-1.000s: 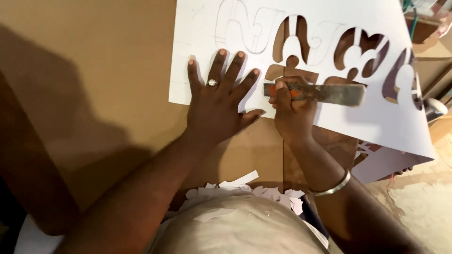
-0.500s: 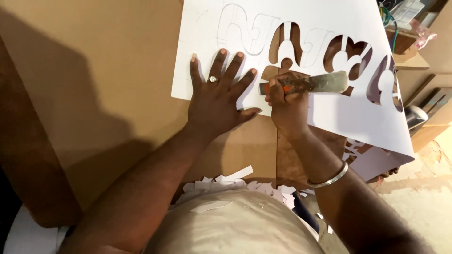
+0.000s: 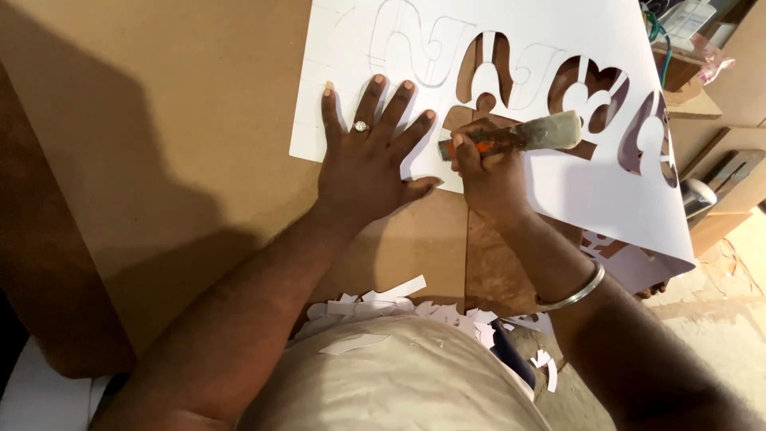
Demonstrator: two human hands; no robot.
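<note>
White card makes up the big sheet (image 3: 558,191) lying on the brown board surface (image 3: 159,160), with large curly shapes cut out of its upper half so the brown shows through the holes. Its far right corner hangs past the surface edge.

A utility knife (image 3: 511,137) lies low over the sheet with its long axis running nearly left to right, slightly tilted: the worn grey rear end points right and a little up, the orange front end points left toward the cut-out just beside the left thumb. The blade tip itself is too small to make out.

The right hand (image 3: 487,172) is clenched round the front part of the knife, fingers curled over the top, knuckles toward the camera, wrist bent so the forearm runs down and to the right; a thin metal bangle (image 3: 570,291) sits on that wrist.

The left hand (image 3: 371,164) grasps nothing. It lies flat, palm down, fingers spread wide and pointing up the picture, pressing on the lower left part of the sheet, with the heel of the palm over the sheet's bottom edge and the thumb stretched right toward the knife. A ring (image 3: 361,126) shows on one finger. The two hands are just beside each other, not touching.

White paper offcuts (image 3: 383,299) lie scattered near the person's lap, below the surface edge.
</note>
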